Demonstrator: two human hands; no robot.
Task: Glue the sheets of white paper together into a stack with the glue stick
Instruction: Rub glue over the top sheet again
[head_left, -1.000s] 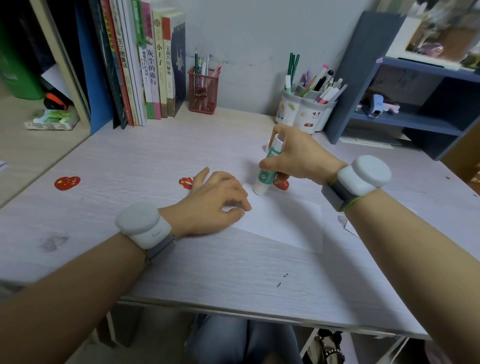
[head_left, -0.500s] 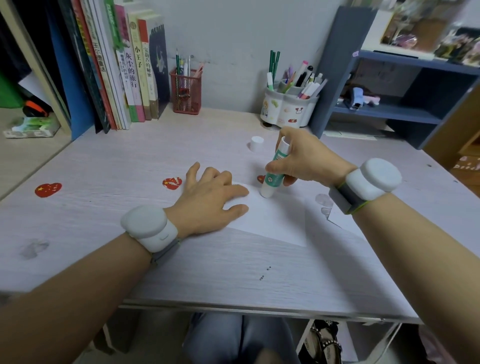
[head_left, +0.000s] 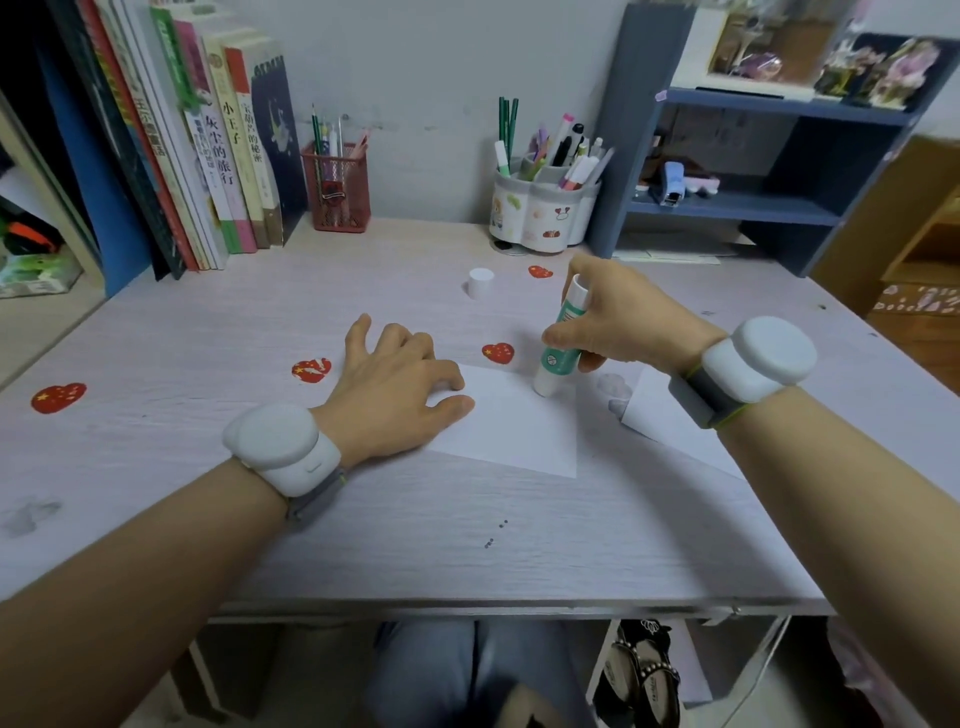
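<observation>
White paper sheet (head_left: 511, 421) lies on the worktop (head_left: 363, 545), its near-left part pinned under the left hand (head_left: 397, 395), whose fingers rest flat and spread. To its right, the right hand (head_left: 618, 325) grips the green-and-white glue stick (head_left: 561, 345), tilted, tip down on the sheet's far right corner. Another sheet (head_left: 670, 423) waits further right. A hard stroke could wrinkle the unpinned corner or run glue onto the worktop.

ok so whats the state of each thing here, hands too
glue stick: uncapped, tilted, tip down on the sheet
cap: off, upright on the desk
white sheet: flat, pinned by the left hand
left hand: pressing flat
right hand: gripping the glue stick
</observation>
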